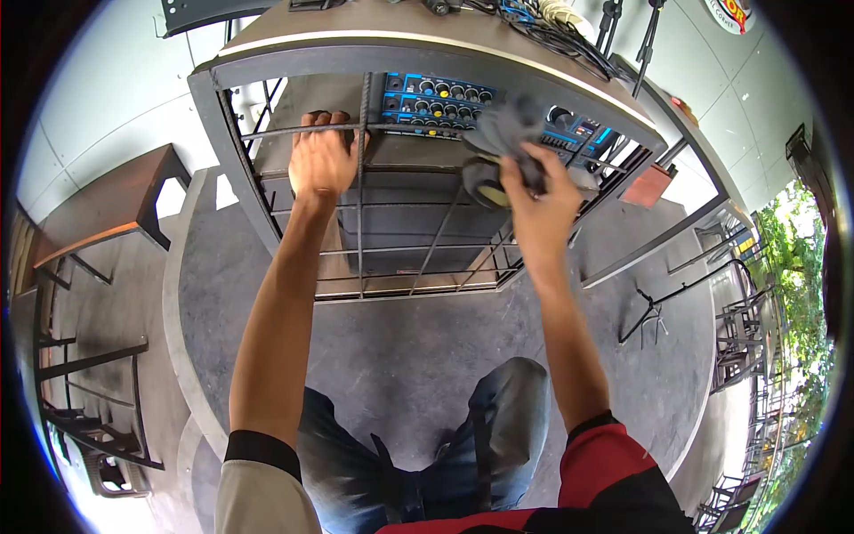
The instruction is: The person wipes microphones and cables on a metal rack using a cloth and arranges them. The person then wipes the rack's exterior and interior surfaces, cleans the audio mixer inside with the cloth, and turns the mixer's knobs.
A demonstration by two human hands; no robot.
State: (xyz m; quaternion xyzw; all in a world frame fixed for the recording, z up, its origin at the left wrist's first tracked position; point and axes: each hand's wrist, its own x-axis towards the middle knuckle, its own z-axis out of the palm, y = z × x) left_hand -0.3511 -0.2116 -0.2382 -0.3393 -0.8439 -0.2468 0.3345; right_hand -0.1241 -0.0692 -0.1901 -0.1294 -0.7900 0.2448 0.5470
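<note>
My left hand [322,160] is at the left of the metal grille [363,209], with its fingers bent over a horizontal bar beside an upright rod. In front of the blue-faced audio mixer [436,105], my right hand [541,205] grips a dark grey, soft-looking thing [503,133]. Motion smears it, so its kind is unclear; a rounded lower part shows a yellowish patch. Part of the mixer's knobs and panel is hidden behind it. The mixer sits inside the metal-framed stand, on a dark shelf [409,157].
Black cables [569,40] and stand poles [642,44] are on and behind the stand's top [391,25]. A dark box-like panel [409,222] stands behind the lower grille. A wooden table [107,200] is at left; a thin black stand [649,311] and chairs [738,329] are at right.
</note>
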